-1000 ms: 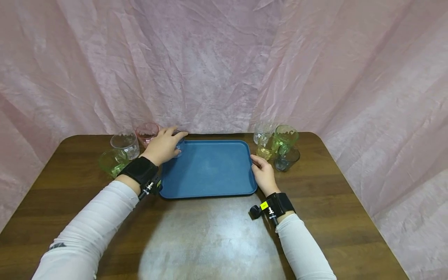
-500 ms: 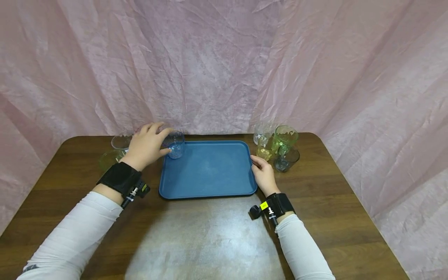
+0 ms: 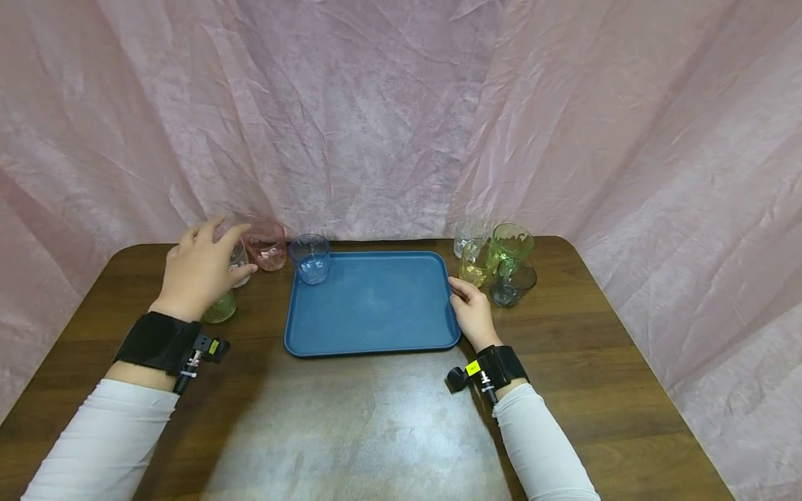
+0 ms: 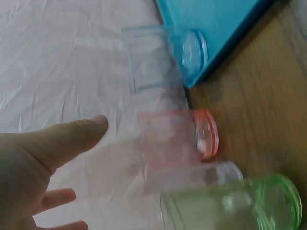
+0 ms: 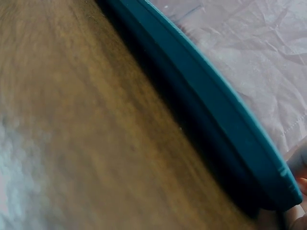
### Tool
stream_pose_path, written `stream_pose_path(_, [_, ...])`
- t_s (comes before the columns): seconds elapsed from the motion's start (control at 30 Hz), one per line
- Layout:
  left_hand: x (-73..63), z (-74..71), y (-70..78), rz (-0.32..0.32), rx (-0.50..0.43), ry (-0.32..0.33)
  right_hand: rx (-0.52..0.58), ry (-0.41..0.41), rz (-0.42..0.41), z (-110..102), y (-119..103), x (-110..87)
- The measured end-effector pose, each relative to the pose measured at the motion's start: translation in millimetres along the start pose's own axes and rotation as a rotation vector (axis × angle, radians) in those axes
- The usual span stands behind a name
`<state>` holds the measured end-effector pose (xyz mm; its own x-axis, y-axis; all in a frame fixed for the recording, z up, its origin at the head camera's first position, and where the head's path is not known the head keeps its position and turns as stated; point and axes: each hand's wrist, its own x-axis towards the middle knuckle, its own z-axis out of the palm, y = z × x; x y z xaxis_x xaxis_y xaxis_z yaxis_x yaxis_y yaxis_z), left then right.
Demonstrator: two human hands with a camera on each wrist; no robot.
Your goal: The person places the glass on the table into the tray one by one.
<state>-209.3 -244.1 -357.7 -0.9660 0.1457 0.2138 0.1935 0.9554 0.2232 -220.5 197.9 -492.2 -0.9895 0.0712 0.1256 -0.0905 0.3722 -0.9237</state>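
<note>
My left hand (image 3: 199,268), fingers spread and holding nothing, is above the left glasses. It overlaps a green glass (image 3: 221,309) and a clear glass (image 3: 239,263), partly hiding both. A pink glass (image 3: 269,250) stands just to its right. In the left wrist view the thumb points toward the pink glass, with the green glass (image 4: 235,206) below. A blue glass (image 3: 312,263) stands upright on the far left corner of the blue tray (image 3: 376,306). My right hand (image 3: 474,313) grips the tray's right rim; the right wrist view shows fingers at the rim's end (image 5: 283,187).
Right of the tray stand a clear glass (image 3: 466,236), a yellow glass (image 3: 474,264), a green glass (image 3: 512,243) and a dark grey glass (image 3: 512,285). The wooden table (image 3: 601,390) ends at the back against a pink curtain (image 3: 401,125).
My left hand has let go of the blue glass and moved left, away from the tray to above the left glasses. The right hand has kept its place at the rim.
</note>
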Motion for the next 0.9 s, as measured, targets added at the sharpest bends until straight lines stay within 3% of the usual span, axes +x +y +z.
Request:
stream_pose_path(0.13, [-7.6,-3.6,-12.0,-0.044,-0.002,-0.032,-0.002,0.0,-0.002,-0.8,0.3,0.1])
stream_pose_path(0.33, [-16.3,-1.4,-27.1,-0.041,-0.03,-0.082,-0.004,0.012,-0.005,-1.5,1.2,0.5])
stream_pose_path(0.6, [-19.7,0.7,-37.1,-0.082,-0.047,-0.266,0.004,0.006,0.001,-0.5,0.3,0.0])
stream_pose_path(0.9, [-20.2,1.8,-40.1,-0.065,-0.059,-0.271,0.01,0.002,-0.001,-0.2,0.0,0.0])
